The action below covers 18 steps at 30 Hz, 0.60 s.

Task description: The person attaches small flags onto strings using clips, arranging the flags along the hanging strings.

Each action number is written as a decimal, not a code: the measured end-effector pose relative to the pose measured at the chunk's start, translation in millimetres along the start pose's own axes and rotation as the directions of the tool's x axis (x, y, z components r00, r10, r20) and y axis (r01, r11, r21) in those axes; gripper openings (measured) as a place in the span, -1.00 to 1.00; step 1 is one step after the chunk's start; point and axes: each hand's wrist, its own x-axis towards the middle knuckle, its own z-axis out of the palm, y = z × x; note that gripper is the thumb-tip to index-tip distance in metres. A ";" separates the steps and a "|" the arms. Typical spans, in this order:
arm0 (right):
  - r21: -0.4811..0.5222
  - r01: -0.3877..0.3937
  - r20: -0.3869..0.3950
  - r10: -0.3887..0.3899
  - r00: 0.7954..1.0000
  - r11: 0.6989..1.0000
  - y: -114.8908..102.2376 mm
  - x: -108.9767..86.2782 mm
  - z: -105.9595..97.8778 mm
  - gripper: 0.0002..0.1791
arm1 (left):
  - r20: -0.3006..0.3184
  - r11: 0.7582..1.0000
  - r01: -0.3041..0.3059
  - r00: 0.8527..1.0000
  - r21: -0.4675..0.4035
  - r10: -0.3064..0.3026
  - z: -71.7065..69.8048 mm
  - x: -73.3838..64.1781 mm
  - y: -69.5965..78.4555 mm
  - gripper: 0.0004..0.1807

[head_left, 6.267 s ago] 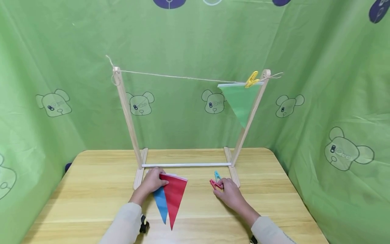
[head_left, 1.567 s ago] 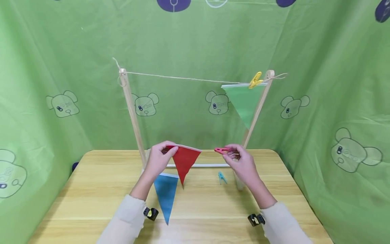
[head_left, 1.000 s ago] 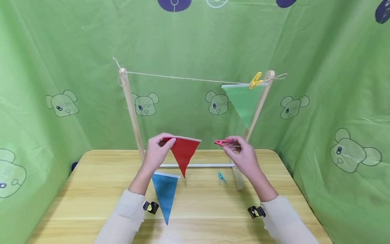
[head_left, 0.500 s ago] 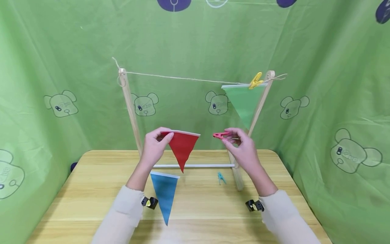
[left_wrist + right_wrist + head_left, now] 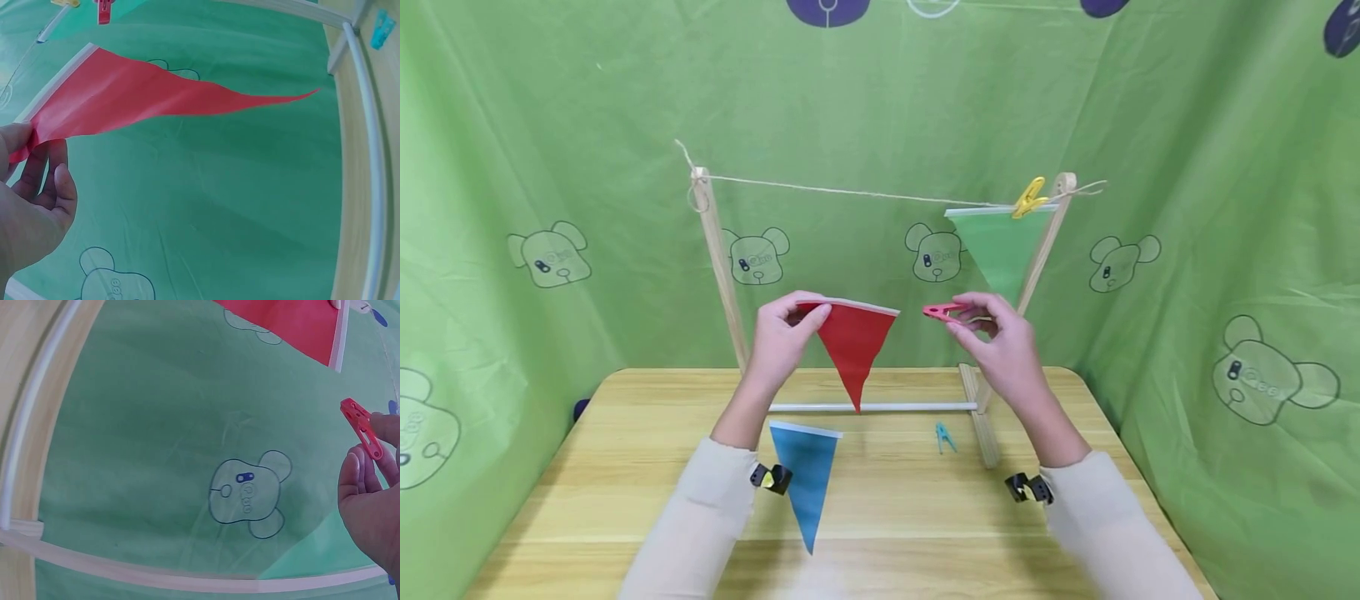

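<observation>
My left hand (image 5: 782, 337) pinches the left end of the white top edge of a red triangular pennant (image 5: 856, 342), which hangs point down in the air below the string (image 5: 835, 191). In the left wrist view the red pennant (image 5: 144, 87) stretches out from thumb and fingers. To its right, my right hand (image 5: 1003, 342) pinches a red clothespin (image 5: 942, 312) between thumb and fingers, its nose facing the pennant with a gap between them. A green pennant (image 5: 1000, 246) hangs at the string's right end under a yellow clothespin (image 5: 1030, 198).
Two wooden posts (image 5: 718, 258) carry the string, joined low down by a white rod (image 5: 910, 407). On the wooden table (image 5: 925, 533) lie a blue pennant (image 5: 808, 475), near the left forearm, and a light blue clothespin (image 5: 945, 437). A green printed curtain (image 5: 850, 100) surrounds the table.
Earlier the left hand had both pennants low at the table; the blue one now lies there. Both hands have risen steadily with the red pennant and the red clothespin, toward the string.
</observation>
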 end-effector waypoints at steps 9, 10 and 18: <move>0.001 0.043 -0.025 -0.043 0.999 0.999 -18.3 12.1 -1.6 -0.57 | -0.039 0.998 -0.007 0.999 -0.058 0.004 -0.7 12.3 15.2 -0.78; -0.002 0.049 -0.026 -0.049 0.998 0.999 -20.0 13.0 -1.6 -0.58 | -0.045 0.998 -0.010 0.999 -0.058 0.007 -1.0 13.7 16.8 -0.78; 0.014 0.123 -0.041 -0.123 0.992 0.992 -33.7 22.9 -6.1 -0.61 | -0.047 0.998 -0.017 0.999 -0.056 0.015 0.2 24.6 27.5 -0.78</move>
